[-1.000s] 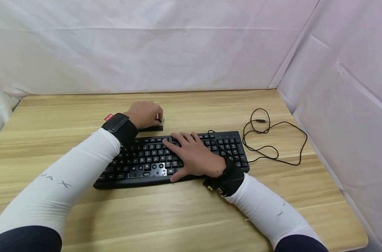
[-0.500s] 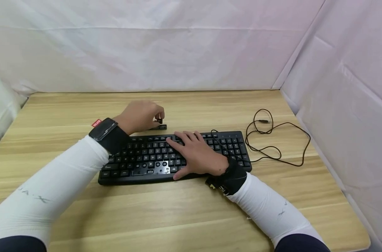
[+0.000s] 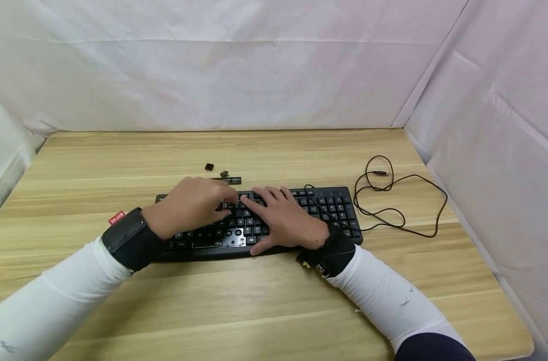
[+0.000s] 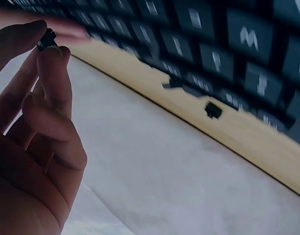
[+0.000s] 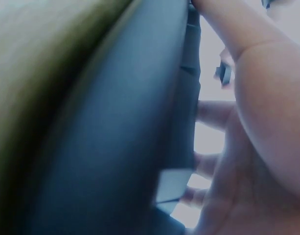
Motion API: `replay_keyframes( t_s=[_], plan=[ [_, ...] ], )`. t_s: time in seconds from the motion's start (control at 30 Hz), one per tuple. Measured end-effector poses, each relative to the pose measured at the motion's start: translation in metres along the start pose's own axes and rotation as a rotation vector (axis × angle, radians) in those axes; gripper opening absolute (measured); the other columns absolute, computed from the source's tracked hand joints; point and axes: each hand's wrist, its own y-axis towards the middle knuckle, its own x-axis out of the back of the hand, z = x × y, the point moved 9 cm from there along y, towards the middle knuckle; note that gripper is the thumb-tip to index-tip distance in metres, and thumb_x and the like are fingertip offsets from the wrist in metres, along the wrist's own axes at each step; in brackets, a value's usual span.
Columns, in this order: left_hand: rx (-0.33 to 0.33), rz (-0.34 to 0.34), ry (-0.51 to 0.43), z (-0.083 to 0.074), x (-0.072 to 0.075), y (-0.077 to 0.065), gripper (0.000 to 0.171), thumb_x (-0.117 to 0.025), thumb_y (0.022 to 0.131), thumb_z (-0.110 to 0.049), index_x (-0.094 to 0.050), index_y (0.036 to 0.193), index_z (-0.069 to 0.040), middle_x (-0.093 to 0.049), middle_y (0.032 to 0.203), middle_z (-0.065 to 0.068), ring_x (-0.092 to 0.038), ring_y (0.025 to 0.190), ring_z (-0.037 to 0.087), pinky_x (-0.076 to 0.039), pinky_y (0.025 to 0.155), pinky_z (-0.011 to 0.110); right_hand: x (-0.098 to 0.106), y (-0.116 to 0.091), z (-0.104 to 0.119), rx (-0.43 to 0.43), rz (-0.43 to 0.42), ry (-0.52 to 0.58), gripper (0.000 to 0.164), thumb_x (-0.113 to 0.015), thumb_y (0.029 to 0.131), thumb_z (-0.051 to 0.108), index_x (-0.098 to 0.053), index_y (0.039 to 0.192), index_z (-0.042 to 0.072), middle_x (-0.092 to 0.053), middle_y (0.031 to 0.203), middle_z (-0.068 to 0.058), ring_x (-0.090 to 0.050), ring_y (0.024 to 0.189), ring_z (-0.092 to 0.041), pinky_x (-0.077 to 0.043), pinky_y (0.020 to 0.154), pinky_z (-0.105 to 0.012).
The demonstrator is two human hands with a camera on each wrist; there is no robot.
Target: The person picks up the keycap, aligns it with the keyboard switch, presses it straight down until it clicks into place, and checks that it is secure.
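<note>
A black keyboard point(image 3: 331, 205) lies across the middle of the table; a glossy strip near its front edge shows bare key sockets. My left hand point(image 3: 190, 205) is over the keyboard's left half. In the left wrist view, its thumb and fingertip pinch a small black keycap point(image 4: 48, 39). My right hand point(image 3: 285, 220) rests on the keyboard, fingers spread over the keys and thumb at the front edge. Just behind the keyboard lie a loose long black key point(image 3: 233, 180), partly covered by the left hand, and two small keycaps, one point(image 3: 209, 166) farther back than the other point(image 3: 224, 174).
The keyboard's thin black cable point(image 3: 429, 235) loops over the table to the right, its plug point(image 3: 380, 173) lying among the loops. White cloth walls point(image 3: 238, 85) stand behind and beside the wooden table point(image 3: 274, 311).
My left hand has come from the loose keys behind the keyboard to over its keys, carrying a keycap. The loose pieces behind now show. My right hand keeps its place.
</note>
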Motion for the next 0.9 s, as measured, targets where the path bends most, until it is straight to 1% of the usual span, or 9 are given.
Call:
replay_keyframes(
  t_s=[0.1,0.2,0.3,0.43,0.53,0.67,0.9],
  plan=[
    [-0.018,-0.003,-0.004,-0.01,-0.005,-0.005,0.025,-0.079,0.074,-0.022,-0.073,0.097,-0.014,-0.072,0.092,0.0,-0.063,0.073,0.011,-0.056,0.059,0.034,0.0,-0.001,0.0,-0.004,0.009,0.011,0.11,-0.057,0.066,0.078,-0.021,0.151,0.018,-0.021,0.152,-0.016,-0.018,0.135,-0.033,-0.02,0.107,-0.061],
    [-0.034,0.009,0.006,-0.019,-0.012,-0.007,0.022,-0.079,0.074,-0.024,-0.073,0.094,-0.015,-0.073,0.088,-0.001,-0.063,0.071,0.01,-0.056,0.058,0.033,-0.001,-0.002,0.0,-0.005,0.021,0.017,0.11,-0.056,0.066,0.079,-0.02,0.151,0.019,-0.02,0.153,-0.016,-0.017,0.135,-0.033,-0.02,0.106,-0.062],
    [-0.031,0.028,0.015,-0.023,-0.02,-0.01,0.019,-0.078,0.075,-0.026,-0.073,0.091,-0.017,-0.072,0.086,-0.003,-0.062,0.069,0.009,-0.055,0.057,0.032,-0.001,-0.002,0.0,-0.004,0.018,0.009,0.11,-0.056,0.066,0.079,-0.02,0.151,0.019,-0.02,0.153,-0.015,-0.017,0.135,-0.032,-0.02,0.107,-0.061],
    [-0.022,0.04,0.017,-0.027,-0.026,-0.012,0.018,-0.077,0.075,-0.026,-0.073,0.09,-0.018,-0.071,0.089,-0.003,-0.062,0.07,0.01,-0.055,0.056,0.033,-0.001,-0.001,0.0,-0.002,0.013,0.003,0.11,-0.055,0.066,0.08,-0.02,0.152,0.02,-0.02,0.153,-0.015,-0.017,0.135,-0.032,-0.02,0.107,-0.061],
    [-0.031,0.038,0.014,-0.029,-0.028,-0.012,0.018,-0.078,0.075,-0.024,-0.073,0.09,-0.017,-0.07,0.09,-0.002,-0.062,0.071,0.011,-0.055,0.055,0.033,-0.002,0.0,-0.001,-0.002,0.018,0.012,0.11,-0.054,0.066,0.08,-0.019,0.152,0.02,-0.019,0.153,-0.015,-0.017,0.135,-0.032,-0.02,0.106,-0.062],
    [-0.042,0.023,0.021,-0.03,-0.028,-0.012,0.016,-0.079,0.074,-0.022,-0.073,0.088,-0.017,-0.068,0.088,-0.002,-0.061,0.069,0.011,-0.055,0.054,0.032,-0.001,0.001,-0.001,0.001,0.006,-0.002,0.111,-0.054,0.066,0.081,-0.02,0.152,0.02,-0.02,0.153,-0.015,-0.017,0.135,-0.032,-0.021,0.106,-0.061],
    [-0.052,0.011,0.057,-0.035,-0.028,-0.013,0.016,-0.079,0.074,-0.023,-0.074,0.088,-0.016,-0.07,0.088,-0.001,-0.064,0.069,0.013,-0.056,0.055,0.034,0.0,0.001,0.0,0.0,0.017,-0.01,0.111,-0.053,0.066,0.081,-0.019,0.152,0.02,-0.02,0.153,-0.015,-0.018,0.134,-0.033,-0.021,0.106,-0.061]
  ],
)
